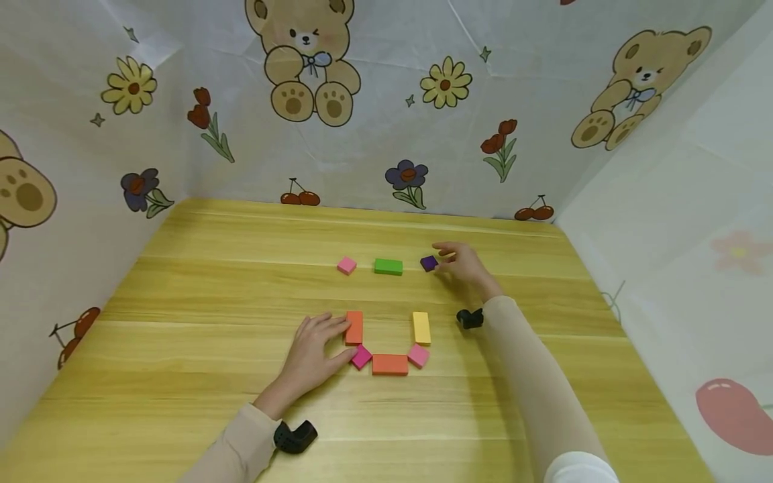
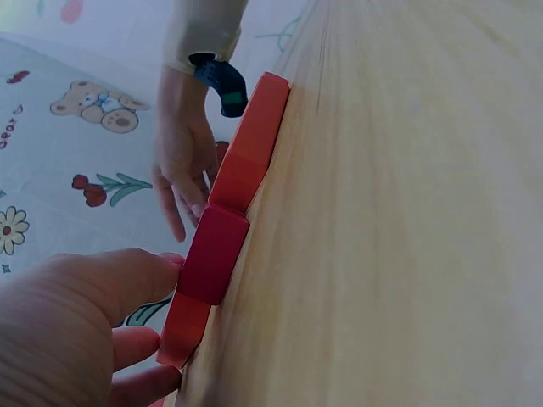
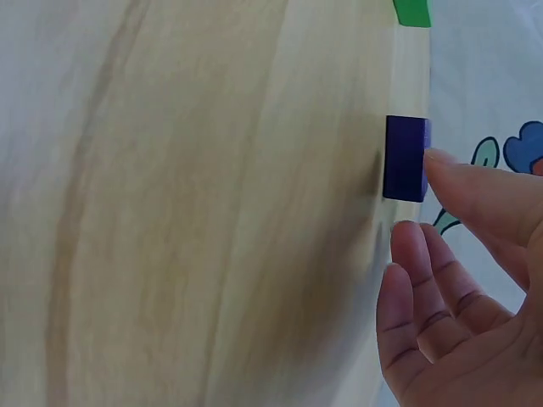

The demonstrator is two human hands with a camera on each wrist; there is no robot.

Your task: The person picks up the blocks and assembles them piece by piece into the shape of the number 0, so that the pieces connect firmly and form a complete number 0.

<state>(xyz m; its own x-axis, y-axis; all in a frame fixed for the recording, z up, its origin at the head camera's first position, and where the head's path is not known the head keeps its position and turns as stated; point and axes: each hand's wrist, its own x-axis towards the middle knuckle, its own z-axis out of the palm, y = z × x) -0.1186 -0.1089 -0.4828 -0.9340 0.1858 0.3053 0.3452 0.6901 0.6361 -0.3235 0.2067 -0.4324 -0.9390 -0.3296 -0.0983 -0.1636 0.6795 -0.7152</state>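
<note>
My left hand (image 1: 311,352) lies on the table with spread fingers. Its thumb touches a magenta block (image 1: 362,357) and its fingertips rest at a long orange block (image 1: 354,327); the left wrist view shows the thumb tip against the magenta block (image 2: 214,254). At the back right, my right hand (image 1: 464,263) reaches beside a small purple block (image 1: 429,263). One fingertip is right at that block's edge in the right wrist view, while the other fingers (image 3: 441,309) are apart from it, loosely bent.
A second orange block (image 1: 390,365), a pink block (image 1: 419,356) and a yellow block (image 1: 421,329) continue the U-shaped row. Farther back lie a green block (image 1: 388,267) and another pink block (image 1: 347,265). A patterned sheet (image 1: 374,141) borders the wooden table (image 1: 211,288).
</note>
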